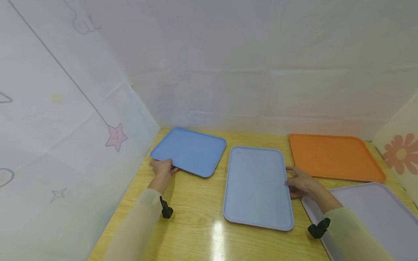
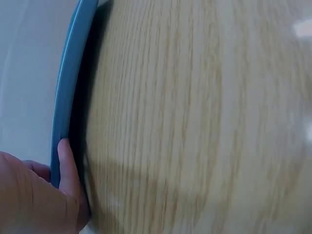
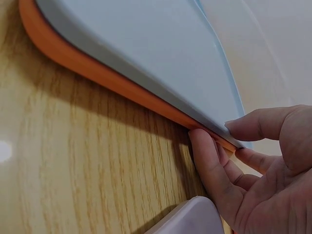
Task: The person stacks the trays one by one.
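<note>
My left hand (image 1: pixel 162 167) holds the near left edge of a blue rectangular tray (image 1: pixel 192 148) at the back left of the table. In the left wrist view, the tray's rim (image 2: pixel 68 92) runs between thumb and fingers, with a dark shadow along it. A pale blue tray (image 1: pixel 258 185) lies at the middle, its long sides pointing away from me. On its right edge, my right hand (image 1: pixel 302 183) grips with the thumb at the top rim and other fingers lower down. Directly beneath this tray, an orange rim (image 3: pixel 122 87) shows in the right wrist view.
An orange tray (image 1: pixel 336 156) lies at the back right of the wooden table (image 1: pixel 189 206). Nearer on the right is a lilac tray (image 1: pixel 375 217), partly under my right forearm. A pale wall sheet (image 1: pixel 228 90) stands behind the table, with another patterned sheet (image 1: pixel 81 145) along its left.
</note>
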`<state>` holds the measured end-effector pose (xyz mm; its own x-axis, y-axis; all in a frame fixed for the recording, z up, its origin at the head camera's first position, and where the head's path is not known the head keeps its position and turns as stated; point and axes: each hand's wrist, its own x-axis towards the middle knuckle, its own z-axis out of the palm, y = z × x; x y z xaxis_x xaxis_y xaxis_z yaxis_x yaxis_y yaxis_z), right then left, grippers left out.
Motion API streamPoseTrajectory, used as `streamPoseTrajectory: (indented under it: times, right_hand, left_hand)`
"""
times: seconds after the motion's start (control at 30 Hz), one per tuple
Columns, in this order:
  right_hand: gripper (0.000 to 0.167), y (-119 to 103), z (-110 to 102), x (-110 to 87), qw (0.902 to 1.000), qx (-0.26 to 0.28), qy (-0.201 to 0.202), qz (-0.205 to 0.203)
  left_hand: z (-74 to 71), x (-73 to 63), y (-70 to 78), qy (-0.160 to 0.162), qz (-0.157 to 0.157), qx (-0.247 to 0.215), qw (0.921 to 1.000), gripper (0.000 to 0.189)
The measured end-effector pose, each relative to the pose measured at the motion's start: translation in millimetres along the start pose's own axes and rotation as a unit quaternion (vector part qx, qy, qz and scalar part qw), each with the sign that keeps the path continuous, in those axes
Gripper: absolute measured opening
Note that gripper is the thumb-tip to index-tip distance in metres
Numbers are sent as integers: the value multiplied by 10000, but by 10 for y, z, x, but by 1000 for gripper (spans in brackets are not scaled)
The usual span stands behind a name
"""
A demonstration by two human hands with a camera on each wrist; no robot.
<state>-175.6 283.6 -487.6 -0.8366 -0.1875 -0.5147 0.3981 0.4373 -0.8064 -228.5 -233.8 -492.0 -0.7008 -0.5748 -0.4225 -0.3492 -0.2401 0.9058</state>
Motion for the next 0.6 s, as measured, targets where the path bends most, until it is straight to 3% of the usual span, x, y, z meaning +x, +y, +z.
streamPoseTrajectory:
  times: [0.1, 0.27, 0.43, 0.6]
  right_hand:
    - [80, -11, -15, -10, 10000, -50, -4, -5]
    - [81, -27, -29, -5, 10000, -42, 9, 55]
    - [80, -13, -25, 12, 9999, -83, 3, 82]
    - [81, -6, -18, 14, 9999, -85, -10, 71]
  left_hand:
    - [-65, -28, 43, -399, -62, -120, 9991, 85]
    - [-168, -70, 149, -911, -182, 55, 9957, 82]
    - [-191, -97, 188, -1301, -346, -19, 9909, 86]
    - [-150, -129, 111, -1472, -577, -390, 9867, 100]
